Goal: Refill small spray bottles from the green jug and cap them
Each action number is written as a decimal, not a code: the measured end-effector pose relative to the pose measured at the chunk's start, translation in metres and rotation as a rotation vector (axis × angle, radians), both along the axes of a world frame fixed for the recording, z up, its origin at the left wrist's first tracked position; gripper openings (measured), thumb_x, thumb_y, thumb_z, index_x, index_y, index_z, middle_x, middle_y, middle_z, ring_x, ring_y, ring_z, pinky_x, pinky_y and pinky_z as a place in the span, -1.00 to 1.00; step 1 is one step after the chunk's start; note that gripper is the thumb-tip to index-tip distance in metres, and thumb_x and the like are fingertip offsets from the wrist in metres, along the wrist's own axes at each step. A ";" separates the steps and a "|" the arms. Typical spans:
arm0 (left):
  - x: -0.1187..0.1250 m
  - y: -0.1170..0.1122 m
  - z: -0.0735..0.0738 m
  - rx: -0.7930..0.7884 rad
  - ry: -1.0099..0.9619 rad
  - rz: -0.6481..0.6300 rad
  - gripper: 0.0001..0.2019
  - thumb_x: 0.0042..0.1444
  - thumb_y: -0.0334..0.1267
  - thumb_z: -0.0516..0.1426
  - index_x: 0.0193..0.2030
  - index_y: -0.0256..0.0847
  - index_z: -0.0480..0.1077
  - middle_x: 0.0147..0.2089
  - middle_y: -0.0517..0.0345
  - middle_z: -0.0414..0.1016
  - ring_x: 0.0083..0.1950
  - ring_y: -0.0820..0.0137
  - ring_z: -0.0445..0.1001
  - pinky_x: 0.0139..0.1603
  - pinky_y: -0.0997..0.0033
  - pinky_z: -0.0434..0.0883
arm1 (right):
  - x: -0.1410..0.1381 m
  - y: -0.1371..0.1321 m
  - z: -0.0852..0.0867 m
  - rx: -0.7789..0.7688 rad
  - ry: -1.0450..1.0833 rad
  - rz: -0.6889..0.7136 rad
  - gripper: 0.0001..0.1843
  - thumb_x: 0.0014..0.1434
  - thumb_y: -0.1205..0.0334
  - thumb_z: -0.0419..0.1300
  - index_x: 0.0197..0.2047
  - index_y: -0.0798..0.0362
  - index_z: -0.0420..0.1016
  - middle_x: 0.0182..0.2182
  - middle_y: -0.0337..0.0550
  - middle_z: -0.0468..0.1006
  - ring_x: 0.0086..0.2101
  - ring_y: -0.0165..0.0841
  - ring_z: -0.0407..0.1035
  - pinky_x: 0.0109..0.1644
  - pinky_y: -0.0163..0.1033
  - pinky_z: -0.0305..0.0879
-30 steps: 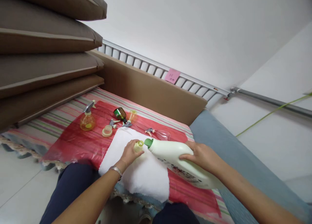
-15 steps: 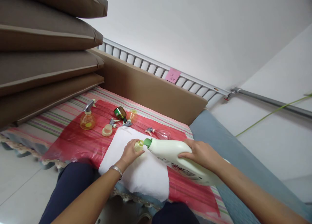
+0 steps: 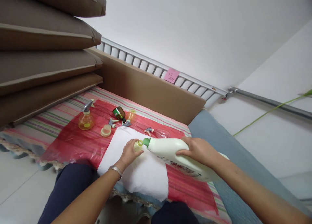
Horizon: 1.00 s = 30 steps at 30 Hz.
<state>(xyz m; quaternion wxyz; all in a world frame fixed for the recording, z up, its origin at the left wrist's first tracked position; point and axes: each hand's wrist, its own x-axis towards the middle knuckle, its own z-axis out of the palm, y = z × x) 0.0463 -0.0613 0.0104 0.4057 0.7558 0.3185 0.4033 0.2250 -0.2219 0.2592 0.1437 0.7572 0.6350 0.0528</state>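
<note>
My left hand [image 3: 128, 151] is closed around a small translucent yellow bottle [image 3: 137, 146], its open neck facing up and tilted to the right. By its handle, my right hand [image 3: 198, 150] grips a large pale green detergent jug [image 3: 168, 148] that lies almost on its side. The jug's green spout [image 3: 146, 141] is close beside the bottle's neck; whether they touch or liquid flows, I cannot tell. Both are above a white towel [image 3: 146, 178]. A pale yellow cap [image 3: 106, 130] lies just left of the towel.
An upright yellow spray bottle [image 3: 85, 121] stands at left. A brown bottle [image 3: 119, 113], an orange-yellow bottle [image 3: 131, 114] and a clear spray bottle [image 3: 161, 133] lie behind the towel on a red plastic sheet [image 3: 65, 139]. Stacked brown cushions [image 3: 48, 63] rise at left; a blue-grey padded surface [image 3: 209, 129] borders the right.
The view has shifted slightly. My hands hold the small bottle and the jug in nearly the same position, spout beside the neck.
</note>
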 end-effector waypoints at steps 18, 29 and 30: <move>-0.002 -0.001 0.002 0.007 0.011 -0.003 -0.55 -0.15 -0.26 0.29 -0.06 -0.14 0.34 -0.05 0.05 0.45 0.03 0.18 0.40 0.06 0.15 0.33 | -0.001 0.006 0.005 0.019 -0.023 0.077 -0.60 0.09 -0.20 0.16 -0.32 -0.01 0.38 -0.38 -0.16 0.56 -0.38 -0.19 0.45 -0.41 -0.25 0.13; 0.000 0.000 -0.001 0.006 -0.008 -0.002 -0.55 -0.17 -0.25 0.30 -0.08 -0.14 0.36 -0.07 0.06 0.47 0.00 0.18 0.42 0.05 0.13 0.34 | -0.008 0.007 0.013 0.016 -0.096 0.120 -0.60 0.08 -0.18 0.19 -0.36 0.01 0.34 -0.43 -0.14 0.55 -0.43 -0.20 0.45 -0.46 -0.26 0.04; 0.000 0.000 -0.001 0.006 -0.008 -0.003 -0.55 -0.17 -0.25 0.30 -0.07 -0.14 0.36 -0.07 0.06 0.47 0.00 0.18 0.42 0.05 0.13 0.34 | -0.009 0.008 0.014 0.012 -0.101 0.117 -0.60 0.08 -0.18 0.19 -0.36 0.01 0.34 -0.43 -0.15 0.55 -0.43 -0.20 0.45 -0.46 -0.26 0.04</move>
